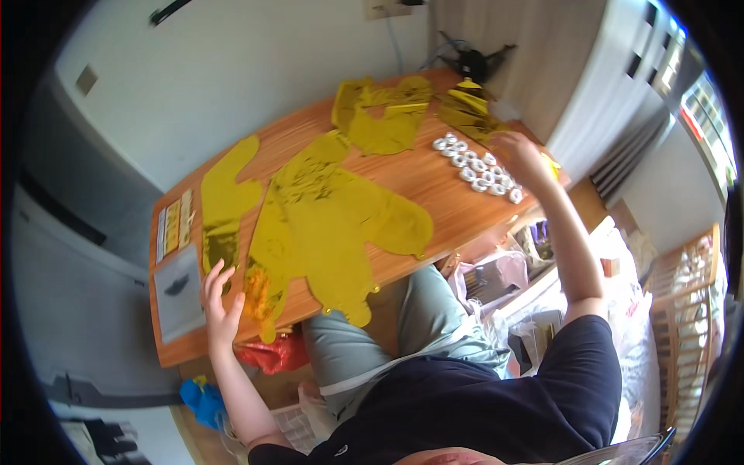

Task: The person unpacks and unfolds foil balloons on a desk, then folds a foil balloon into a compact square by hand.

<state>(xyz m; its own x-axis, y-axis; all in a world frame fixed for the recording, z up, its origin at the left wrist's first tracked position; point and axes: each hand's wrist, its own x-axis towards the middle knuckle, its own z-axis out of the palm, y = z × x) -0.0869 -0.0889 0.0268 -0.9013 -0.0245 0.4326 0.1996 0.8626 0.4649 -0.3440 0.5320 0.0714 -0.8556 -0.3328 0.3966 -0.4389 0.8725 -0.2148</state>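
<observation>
A large flat gold foil balloon (341, 225) lies over the middle of the wooden table (415, 174), its rounded lobes reaching past the near edge. To its left is a narrower curved foil piece (222, 190). My left hand (222, 306) is raised by that piece's lower end, fingers apart and holding nothing. A crinkled orange bundle (257, 296) rests just right of it. My right hand (521, 157) is at the table's right side, beside several small white rolls (477, 169). Its fingers are bent, and their tips are partly hidden, so any hold is unclear.
More folded gold foil (384, 124) lies at the back, with another foil piece (469, 116) at the far right corner near a black stand (473, 62). A clear plastic sheet (180, 294) and small cards (174, 225) are at the left end. An open drawer (496, 271) juts out below.
</observation>
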